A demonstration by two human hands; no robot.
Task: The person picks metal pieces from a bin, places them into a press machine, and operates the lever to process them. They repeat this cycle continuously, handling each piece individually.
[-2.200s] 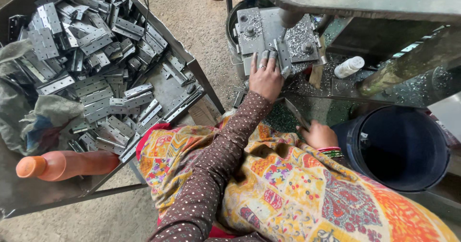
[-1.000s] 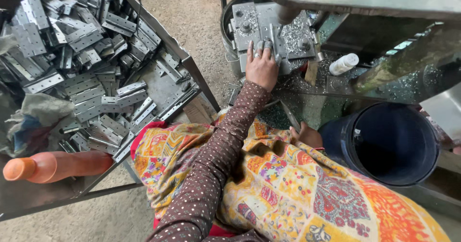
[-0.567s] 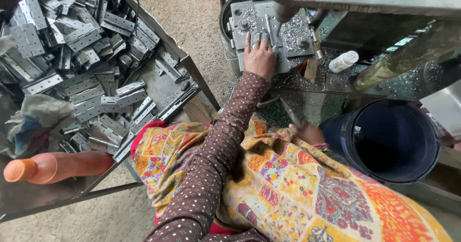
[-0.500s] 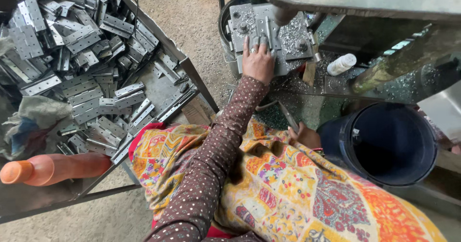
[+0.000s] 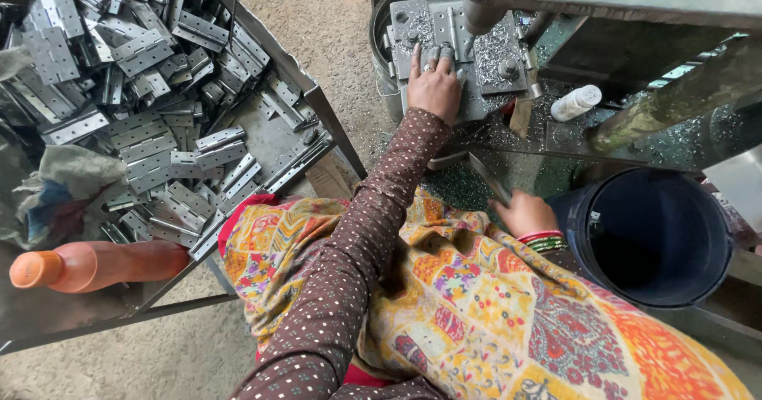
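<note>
My left hand (image 5: 433, 86), in a brown dotted sleeve, reaches forward onto the grey die plate (image 5: 496, 51) of a press. Its fingertips press a small metal hinge plate (image 5: 441, 53) flat just beside the round punch column (image 5: 480, 15). My right hand (image 5: 524, 213), with bangles at the wrist, lies low by my lap next to a dark blue bucket (image 5: 655, 237). Its fingertips are close to a flat metal strip (image 5: 488, 178), and I cannot see whether they hold anything. A patterned yellow cloth (image 5: 476, 313) covers my lap.
A metal tray (image 5: 278, 134) on the left holds a heap of several grey hinge plates (image 5: 135, 90). An orange bottle (image 5: 95, 263) and a crumpled rag (image 5: 59, 194) lie at its near end. A small white bottle (image 5: 575, 102) rests among metal shavings by the press.
My left hand has slid the hinge plate farther forward onto the die, up to the punch column. My right hand has stayed by the bucket.
</note>
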